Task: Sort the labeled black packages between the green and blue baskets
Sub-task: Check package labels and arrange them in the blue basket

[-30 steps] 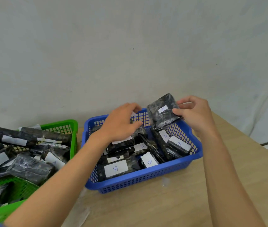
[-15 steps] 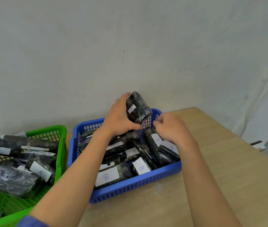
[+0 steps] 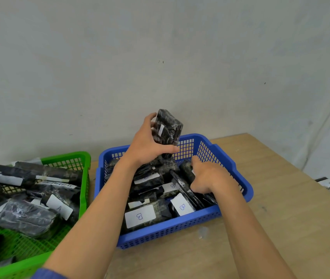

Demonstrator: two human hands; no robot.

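Package — now in left hand

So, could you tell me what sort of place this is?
Probably a sorting workstation: a wooden table against a bare grey wall, with a green plastic basket and a blue plastic basket of labelled black packages.

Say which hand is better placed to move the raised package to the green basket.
Left hand: it grips the package, and the green basket lies on its side. The right hand is down in the blue basket.
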